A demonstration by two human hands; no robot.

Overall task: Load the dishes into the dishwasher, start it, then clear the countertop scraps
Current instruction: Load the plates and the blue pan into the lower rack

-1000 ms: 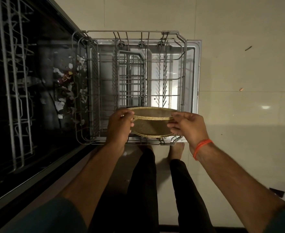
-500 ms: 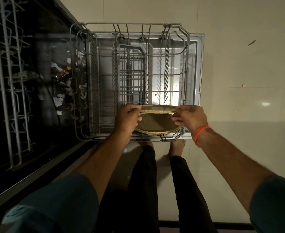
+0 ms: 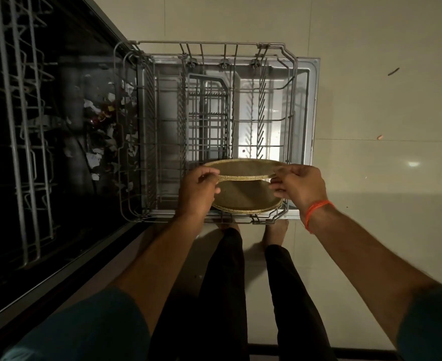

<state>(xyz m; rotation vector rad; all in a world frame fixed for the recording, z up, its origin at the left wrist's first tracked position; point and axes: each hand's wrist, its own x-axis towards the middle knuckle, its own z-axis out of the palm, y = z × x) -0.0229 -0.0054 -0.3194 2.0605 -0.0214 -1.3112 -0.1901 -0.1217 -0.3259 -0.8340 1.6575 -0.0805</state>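
Head view is showing the two speckled tan plates over the near right corner of the lower rack (image 3: 290,82), which is pulled out over the open dishwasher door (image 3: 315,105). I am holding the upper plate (image 3: 243,168) by its rim, tilted up from the lower plate (image 3: 243,196), which is lying behind it among the rack's near wires. My left hand (image 3: 196,190) is curling round the upper plate's rim at 9 o'clock, thumb on top, so that grip is closed on the plate. My right hand (image 3: 300,185) is pinching the same rim at 3 o'clock, an orange thread band (image 3: 316,211) sitting on that wrist.

At 12 o'clock from the plates the cutlery basket (image 3: 208,118) is standing in the rack's middle. At 9 o'clock food scraps (image 3: 102,131) are lying in the dark tub, and farther that way the upper rack (image 3: 24,131) is showing. Pale floor tiles (image 3: 384,191) are running along at 3 o'clock.
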